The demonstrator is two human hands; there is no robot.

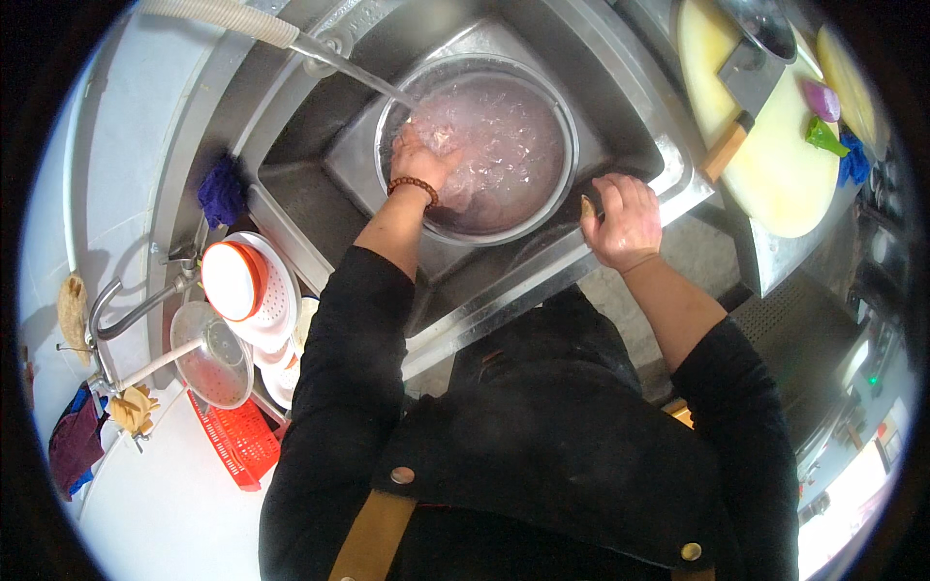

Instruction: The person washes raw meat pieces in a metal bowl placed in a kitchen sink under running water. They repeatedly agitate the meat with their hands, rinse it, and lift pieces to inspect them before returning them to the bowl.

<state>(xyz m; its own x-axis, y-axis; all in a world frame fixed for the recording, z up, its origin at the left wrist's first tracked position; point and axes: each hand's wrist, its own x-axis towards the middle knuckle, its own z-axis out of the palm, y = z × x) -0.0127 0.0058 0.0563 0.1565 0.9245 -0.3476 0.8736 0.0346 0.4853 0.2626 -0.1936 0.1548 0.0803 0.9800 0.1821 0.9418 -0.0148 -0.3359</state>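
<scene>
A round metal basin (570,163) full of cloudy pinkish water sits in the stainless steel sink (465,330). Water runs into it from a ribbed hose (232,22) at the upper left. My left hand (425,161), with a brown bead bracelet (414,187) at the wrist, is partly under the water at the basin's left side. Its fingertips are hidden by water and foam, so what they touch cannot be told. My right hand (626,221) rests on the sink's near right rim, fingers curled over the edge, outside the basin.
On the right, a cleaver (752,76) lies on a round cutting board (781,181) with a purple onion piece (822,100) and a green pepper piece (825,136). White and orange bowls (231,282), a clear plastic container (211,363) and a red basket (236,439) stand at left.
</scene>
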